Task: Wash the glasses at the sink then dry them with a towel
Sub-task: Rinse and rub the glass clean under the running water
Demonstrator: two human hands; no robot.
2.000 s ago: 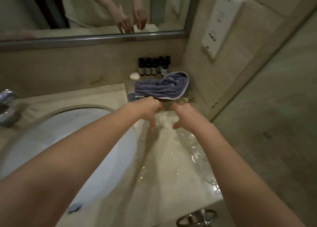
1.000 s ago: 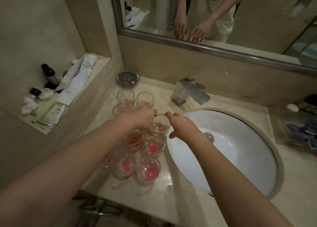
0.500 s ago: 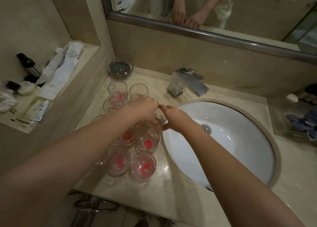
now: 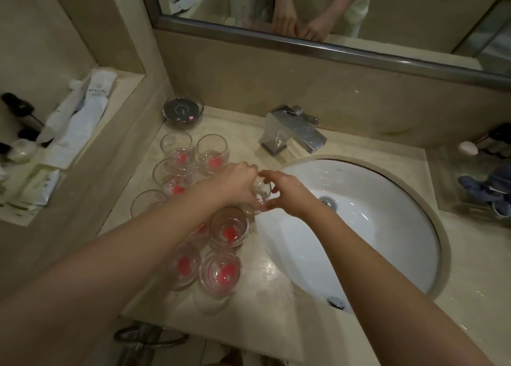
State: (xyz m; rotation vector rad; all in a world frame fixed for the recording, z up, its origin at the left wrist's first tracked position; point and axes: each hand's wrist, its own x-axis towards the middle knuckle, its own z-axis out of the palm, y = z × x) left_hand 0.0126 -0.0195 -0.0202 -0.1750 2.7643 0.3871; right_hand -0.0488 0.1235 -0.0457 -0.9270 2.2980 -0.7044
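Left of the sink basin (image 4: 359, 227), at its rim, my left hand (image 4: 235, 186) and right hand (image 4: 287, 193) both curl around one small glass (image 4: 262, 191); more glasses (image 4: 221, 271) cluster beside it.

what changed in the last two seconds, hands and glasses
The view swung from the towel side to the glasses left of the sink. Both hands came over: the left hand now grips the glass nearest the basin, and the right hand pinches its rim. The other glasses, red at the bottom, and the tap stayed put.
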